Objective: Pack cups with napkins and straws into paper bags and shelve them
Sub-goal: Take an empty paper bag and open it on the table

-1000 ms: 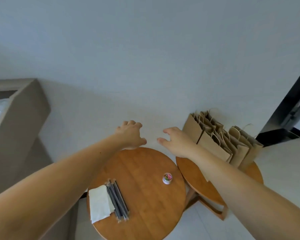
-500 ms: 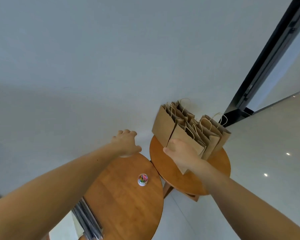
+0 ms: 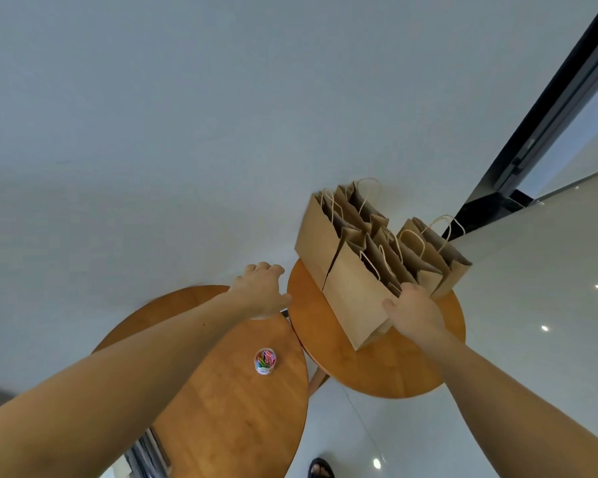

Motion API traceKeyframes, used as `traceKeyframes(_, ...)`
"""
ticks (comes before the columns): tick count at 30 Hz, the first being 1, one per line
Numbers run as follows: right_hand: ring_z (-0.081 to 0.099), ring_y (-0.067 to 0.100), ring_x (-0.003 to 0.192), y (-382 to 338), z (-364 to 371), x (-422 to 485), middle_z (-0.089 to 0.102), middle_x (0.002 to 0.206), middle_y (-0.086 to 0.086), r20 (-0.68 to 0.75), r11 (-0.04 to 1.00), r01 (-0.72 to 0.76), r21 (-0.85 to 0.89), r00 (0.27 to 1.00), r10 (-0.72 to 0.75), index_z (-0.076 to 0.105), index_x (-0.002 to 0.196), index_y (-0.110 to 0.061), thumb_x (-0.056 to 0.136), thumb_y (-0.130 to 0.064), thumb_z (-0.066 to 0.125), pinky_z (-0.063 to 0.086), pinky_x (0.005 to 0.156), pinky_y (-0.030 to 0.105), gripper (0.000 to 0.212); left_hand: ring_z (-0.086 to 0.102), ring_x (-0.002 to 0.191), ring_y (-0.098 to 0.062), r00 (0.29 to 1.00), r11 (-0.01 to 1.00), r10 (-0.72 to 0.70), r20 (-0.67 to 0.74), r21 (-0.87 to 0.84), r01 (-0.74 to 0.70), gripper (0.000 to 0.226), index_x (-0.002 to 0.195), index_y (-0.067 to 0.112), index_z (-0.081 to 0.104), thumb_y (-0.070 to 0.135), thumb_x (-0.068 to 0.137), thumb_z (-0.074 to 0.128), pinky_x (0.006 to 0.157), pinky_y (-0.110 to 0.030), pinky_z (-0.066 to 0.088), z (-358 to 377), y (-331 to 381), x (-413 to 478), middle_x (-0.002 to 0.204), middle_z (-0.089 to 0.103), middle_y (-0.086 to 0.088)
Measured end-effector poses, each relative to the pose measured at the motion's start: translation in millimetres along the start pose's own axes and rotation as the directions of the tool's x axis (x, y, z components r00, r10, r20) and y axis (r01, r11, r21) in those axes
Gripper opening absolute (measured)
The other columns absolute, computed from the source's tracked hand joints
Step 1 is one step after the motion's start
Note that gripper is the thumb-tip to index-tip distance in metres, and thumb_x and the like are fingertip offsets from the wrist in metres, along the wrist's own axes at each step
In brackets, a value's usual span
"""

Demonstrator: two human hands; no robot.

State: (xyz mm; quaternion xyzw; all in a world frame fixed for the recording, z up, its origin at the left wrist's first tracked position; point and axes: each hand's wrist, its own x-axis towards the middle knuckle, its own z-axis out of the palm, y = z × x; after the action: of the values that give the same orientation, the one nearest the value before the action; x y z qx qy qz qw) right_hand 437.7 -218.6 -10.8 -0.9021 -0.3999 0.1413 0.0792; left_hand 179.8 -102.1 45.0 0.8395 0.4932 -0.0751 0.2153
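Two tables (image 3: 221, 426), one jar (image 3: 265, 361)

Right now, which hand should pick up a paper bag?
The right hand. It grips the top edge of the nearest paper bag, which stands on the right table. The left hand holds nothing and hovers apart from it, further left.

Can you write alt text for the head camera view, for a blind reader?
A person's right hand grips the top edge of the nearest paper bag among several standing on a round wooden table. The left hand is by the far edge of a second table bearing a small tub of coloured clips.
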Motion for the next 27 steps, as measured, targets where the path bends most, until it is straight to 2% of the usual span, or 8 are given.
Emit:
traceKeyframes(2,0.057,0.018,0.08,12.7,5.0,23.0,0.052,0.097,0.003,0.007,1.0,0.0,0.01,1.0,0.0,0.049,0.103,-0.015,0.098,-0.035,0.05,0.052,0.068,0.032,0.021,0.028,0.142,-0.028,1.0,1.0,-0.027,0.014,-0.007,0.027,0.065,0.153,0.02,0.029,0.039,0.095,0.053,0.113,-0.045,0.035,6.9,10.0,11.6,0.156,0.032,-0.006)
traceKeyframes(5,0.055,0.012,0.068,29.5,16.0,50.9,0.053,0.083,0.0,0.036,1.0,0.02,-0.013,0.999,-0.019,0.051,0.095,-0.017,0.099,-0.033,0.053,0.04,0.053,0.021,0.017,0.027,0.143,-0.028,0.996,0.997,-0.074,0.053,-0.023,0.075,0.067,0.153,0.021,0.03,0.039,0.094,0.055,0.113,-0.045,0.035,17.6,26.1,24.1,0.156,0.032,-0.006)
traceKeyframes(8,0.053,0.011,0.061,39.9,24.9,66.4,0.054,0.075,0.0,0.089,0.998,0.05,-0.027,0.995,-0.048,0.049,0.09,-0.017,0.101,-0.032,0.05,0.032,0.047,0.019,0.018,0.026,0.144,-0.028,0.989,0.992,-0.116,0.088,-0.031,0.119,0.069,0.153,0.022,0.03,0.038,0.091,0.057,0.114,-0.045,0.033,28.9,41.5,32.2,0.157,0.03,-0.005)
traceKeyframes(13,0.061,0.017,0.072,47.0,31.2,81.8,0.058,0.075,-0.002,0.109,0.99,0.127,-0.055,0.987,-0.12,0.059,0.095,-0.016,0.102,-0.027,0.049,0.039,0.055,0.023,0.016,0.027,0.144,-0.026,0.983,0.988,-0.152,0.1,-0.022,0.155,0.068,0.151,0.023,0.032,0.037,0.091,0.058,0.112,-0.044,0.035,42.2,56.8,34.9,0.156,0.032,-0.004)
traceKeyframes(18,0.057,0.01,0.066,26.3,23.6,65.4,0.056,0.072,-0.006,0.103,0.961,0.262,-0.087,0.962,-0.253,0.054,0.085,-0.022,0.1,-0.03,0.051,0.035,0.051,0.018,0.017,0.026,0.144,-0.027,0.977,0.98,-0.192,0.09,-0.026,0.195,0.067,0.152,0.021,0.032,0.038,0.092,0.057,0.112,-0.044,0.033,44.3,54.9,29.3,0.156,0.032,-0.004)
traceKeyframes(22,0.059,0.013,0.068,-11.0,1.7,39.5,0.062,0.077,-0.004,0.079,0.925,0.371,-0.079,0.927,-0.365,0.057,0.088,-0.021,0.098,-0.034,0.053,0.04,0.055,0.021,0.017,0.026,0.144,-0.028,0.972,0.97,-0.227,0.065,-0.075,0.231,0.066,0.151,0.022,0.033,0.033,0.091,0.058,0.113,-0.045,0.033,38.2,40.7,22.9,0.156,0.033,-0.004)
traceKeyframes(25,0.06,0.014,0.068,-45.6,-12.2,16.4,0.062,0.075,-0.004,0.074,0.882,0.47,-0.039,0.881,-0.467,0.059,0.086,-0.021,0.097,-0.033,0.053,0.051,0.06,0.026,0.017,0.027,0.144,-0.028,0.97,0.966,-0.238,0.04,-0.097,0.241,0.067,0.151,0.022,0.034,0.035,0.091,0.058,0.113,-0.045,0.034,32.2,24.6,12.7,0.155,0.033,-0.004)
traceKeyframes(27,0.058,0.013,0.068,-70.6,-17.3,-1.8,0.061,0.075,-0.005,0.074,0.845,0.534,-0.019,0.844,-0.531,0.059,0.087,-0.02,0.097,-0.031,0.054,0.044,0.055,0.023,0.016,0.028,0.144,-0.028,0.968,0.962,-0.249,0.026,-0.105,0.25,0.067,0.151,0.021,0.034,0.038,0.091,0.058,0.113,-0.045,0.034,30.2,9.1,3.6,0.155,0.034,-0.005)
